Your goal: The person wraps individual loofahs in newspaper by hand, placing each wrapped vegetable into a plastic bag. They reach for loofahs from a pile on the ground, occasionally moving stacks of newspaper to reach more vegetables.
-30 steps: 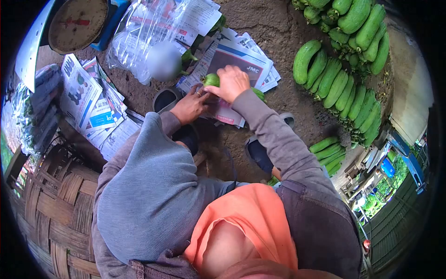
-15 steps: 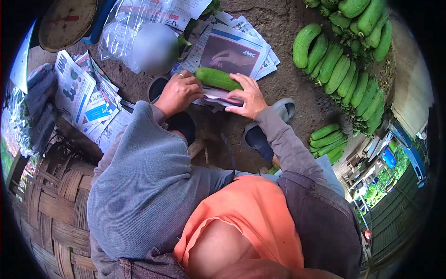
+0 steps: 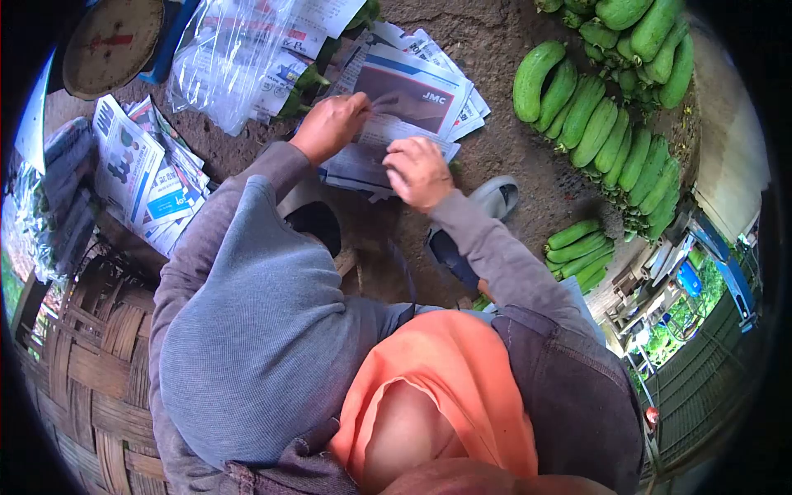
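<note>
My left hand [image 3: 334, 128] is over the left side of the newspaper sheets [image 3: 412, 82], its fingers bent together with the tips at the printed page. To its lower right, my right hand [image 3: 421, 173] has curled fingers at the near edge of the paper; whatever is in them, if anything, is hidden. Between and below the hands lies a folded newspaper piece [image 3: 356, 169]. The cucumber seen earlier is out of sight, though a small green bit shows just right of my right hand.
Rows of large green cucumbers [image 3: 594, 132] lie on the ground at right, with a smaller pile [image 3: 580, 252] nearer me. A plastic bag [image 3: 231, 66] with newspaper-wrapped bundles stands at upper left, beside a round dial scale [image 3: 111, 49]. More newspapers [image 3: 136, 169] lie at left.
The cucumber that was between both hands on the paper no longer shows. My left hand has moved up and right over the page, my right hand slightly down with its fingers more curled.
</note>
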The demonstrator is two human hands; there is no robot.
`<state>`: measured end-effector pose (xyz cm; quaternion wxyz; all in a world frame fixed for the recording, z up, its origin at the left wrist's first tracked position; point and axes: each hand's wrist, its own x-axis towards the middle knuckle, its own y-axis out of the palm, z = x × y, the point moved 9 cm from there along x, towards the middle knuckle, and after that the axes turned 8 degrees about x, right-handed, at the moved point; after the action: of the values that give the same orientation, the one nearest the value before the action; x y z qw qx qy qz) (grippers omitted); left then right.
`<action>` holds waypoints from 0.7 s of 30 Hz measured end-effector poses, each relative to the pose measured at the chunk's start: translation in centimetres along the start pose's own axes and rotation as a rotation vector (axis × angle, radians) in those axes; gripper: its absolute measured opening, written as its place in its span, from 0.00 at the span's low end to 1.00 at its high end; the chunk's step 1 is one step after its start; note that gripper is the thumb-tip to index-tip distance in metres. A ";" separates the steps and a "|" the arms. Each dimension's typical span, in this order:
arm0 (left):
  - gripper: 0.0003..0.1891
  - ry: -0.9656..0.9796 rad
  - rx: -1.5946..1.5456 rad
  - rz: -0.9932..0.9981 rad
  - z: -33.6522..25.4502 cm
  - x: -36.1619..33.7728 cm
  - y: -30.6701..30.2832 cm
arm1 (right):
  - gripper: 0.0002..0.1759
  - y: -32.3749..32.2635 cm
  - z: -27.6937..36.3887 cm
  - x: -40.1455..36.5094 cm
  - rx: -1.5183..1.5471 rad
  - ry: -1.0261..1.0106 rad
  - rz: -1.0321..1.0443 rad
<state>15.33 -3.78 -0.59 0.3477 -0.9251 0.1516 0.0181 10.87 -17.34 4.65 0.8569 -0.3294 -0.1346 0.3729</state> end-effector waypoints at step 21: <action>0.27 -0.561 -1.272 0.293 -1.9 -3.3 -0.1 | 0.35 -8.4 0.9 3.4 0.062 0.121 -0.420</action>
<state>12.06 -4.03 1.40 -0.2398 -0.8793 0.1392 0.3872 17.44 -18.69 10.82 0.9320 -0.2894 -0.1370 0.1698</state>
